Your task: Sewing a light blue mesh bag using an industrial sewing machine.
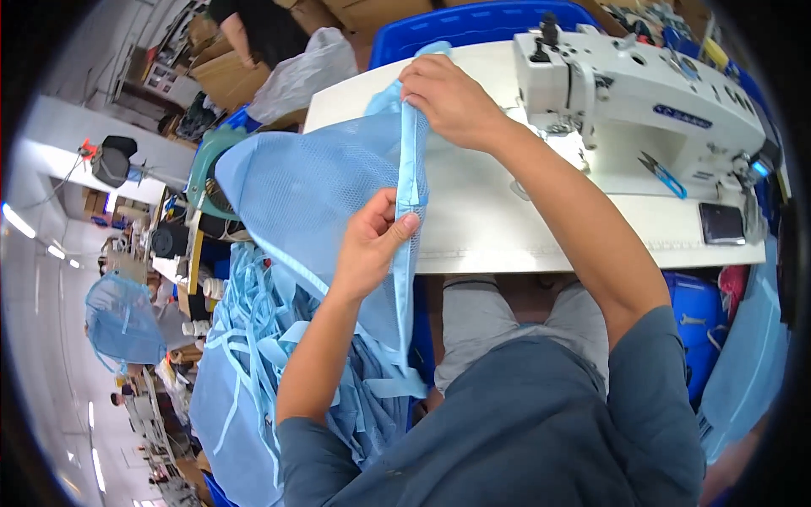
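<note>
A light blue mesh fabric piece with a bound strip along its edge is stretched between my hands, over the left end of the white sewing table. My left hand pinches the strip low down, its thumb lying on top. Farther up, my right hand grips the same edge near its far end, fingers closed on it. The sewing machine stands right of my right hand, its needle area lit. Part of the mesh hangs off the table's left edge toward a heap of similar blue pieces.
Blue-handled snips and a dark phone-like slab lie at the table's right. Behind the table is a blue bin, with a clear plastic bag beside it. Another person is at the far left.
</note>
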`<state>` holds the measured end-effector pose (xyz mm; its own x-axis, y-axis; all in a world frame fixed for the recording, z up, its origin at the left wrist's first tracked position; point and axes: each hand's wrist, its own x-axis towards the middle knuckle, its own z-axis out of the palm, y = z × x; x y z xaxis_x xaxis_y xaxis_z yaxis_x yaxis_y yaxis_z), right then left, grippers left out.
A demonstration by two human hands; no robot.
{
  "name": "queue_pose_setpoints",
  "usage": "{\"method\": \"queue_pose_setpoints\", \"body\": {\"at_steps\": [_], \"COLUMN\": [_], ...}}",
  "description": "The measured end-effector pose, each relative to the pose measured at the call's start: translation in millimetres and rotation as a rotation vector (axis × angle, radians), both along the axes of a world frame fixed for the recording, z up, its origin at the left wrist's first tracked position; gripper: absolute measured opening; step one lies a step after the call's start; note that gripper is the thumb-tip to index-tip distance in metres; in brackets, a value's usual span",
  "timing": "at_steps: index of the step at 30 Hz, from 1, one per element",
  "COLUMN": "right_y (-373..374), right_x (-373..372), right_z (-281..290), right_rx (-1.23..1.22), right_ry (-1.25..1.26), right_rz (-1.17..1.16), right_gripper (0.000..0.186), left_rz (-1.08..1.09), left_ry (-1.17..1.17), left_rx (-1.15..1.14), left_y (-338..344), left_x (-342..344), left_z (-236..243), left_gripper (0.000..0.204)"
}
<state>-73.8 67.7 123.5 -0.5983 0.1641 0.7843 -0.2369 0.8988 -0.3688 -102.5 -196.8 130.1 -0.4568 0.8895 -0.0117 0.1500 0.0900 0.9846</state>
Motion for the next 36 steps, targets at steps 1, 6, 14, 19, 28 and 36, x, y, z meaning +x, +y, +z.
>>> {"method": "queue_pose_setpoints", "body": {"at_steps": [1, 6, 14, 19, 28, 36], "right_y": [1, 10, 3, -6, -105, -101], "right_x": [4, 21, 20, 26, 131, 149], "right_z": [-1, -18, -12, -14, -72, -95], "right_rx": [0.005, -0.031, -0.042, -0.068, -1.035, -1.174], "right_ry": [-0.006, -0.100, -0.141, 0.021, -0.023, -0.039], "right_rz": [-0.024, -0.072, -0.043, -0.101, -0.046, -0.147], "right_gripper": [0.012, 0.014, 0.013, 0.011, 0.017, 0.018], "left_rz": [0.017, -0.071, -0.024, 0.038, 0.145, 0.032], "left_ry": [-0.030, -0.077, 0.007, -0.147, -0.152, -0.121], "left_rx": [0.020, -0.016, -0.035, 0.033, 0.015, -0.246], "left_y": [5, 21, 27, 32, 50, 83], "left_x": [4, 14, 18, 22, 28, 33], "left_z": [-4, -16, -27, -38, -52, -54], "left_gripper": [0.029, 0.031, 0.026, 0.024, 0.018, 0.019]}}
